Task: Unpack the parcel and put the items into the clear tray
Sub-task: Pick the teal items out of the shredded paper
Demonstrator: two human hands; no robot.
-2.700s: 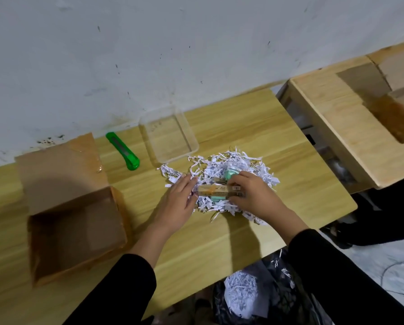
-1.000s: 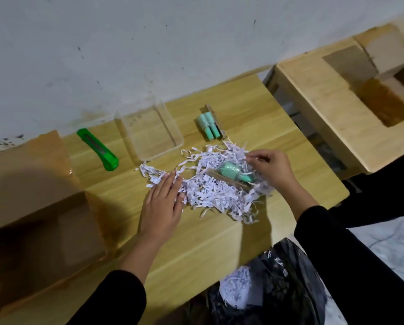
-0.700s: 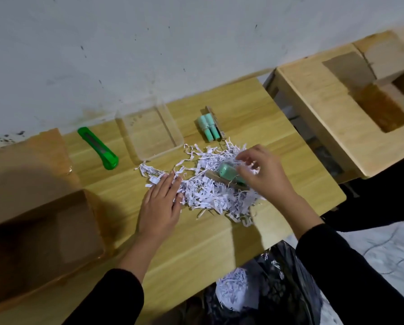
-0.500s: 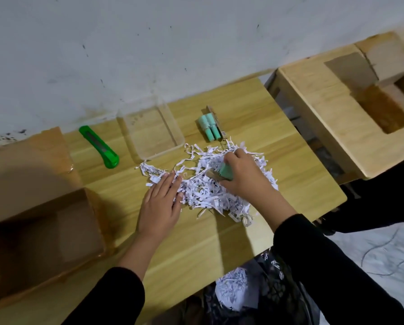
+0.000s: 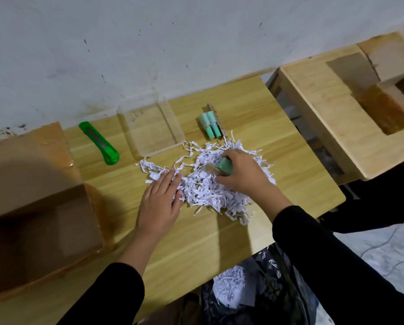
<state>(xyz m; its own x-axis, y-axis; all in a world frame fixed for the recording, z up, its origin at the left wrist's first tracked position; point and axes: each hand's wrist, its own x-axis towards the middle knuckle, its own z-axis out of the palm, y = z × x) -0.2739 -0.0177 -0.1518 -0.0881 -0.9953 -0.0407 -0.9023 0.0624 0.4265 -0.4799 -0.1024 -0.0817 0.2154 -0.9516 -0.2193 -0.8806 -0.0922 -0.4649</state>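
A heap of white shredded paper [image 5: 210, 191] lies in the middle of the wooden table [image 5: 290, 165]. My right hand [image 5: 241, 174] grips a mint-green packaged item [image 5: 223, 166] on top of the heap. My left hand [image 5: 160, 202] rests flat with straight fingers on the heap's left edge. The clear tray [image 5: 149, 127] stands behind the heap near the wall, with nothing in it. A second mint-green pack [image 5: 210, 124] lies on the table to the right of the tray. The opened cardboard parcel [image 5: 36, 221] sits at the left.
A green utility knife [image 5: 100, 144] lies left of the tray. A black bag [image 5: 255, 287] holding shredded paper hangs below the table's front edge. A second wooden table [image 5: 332, 113] with cardboard boxes stands at the right. The wall runs right behind the tray.
One green pack moved from the heap to the table right of the tray. My right hand came back to the heap and closed on the other green item. My left hand stayed put.
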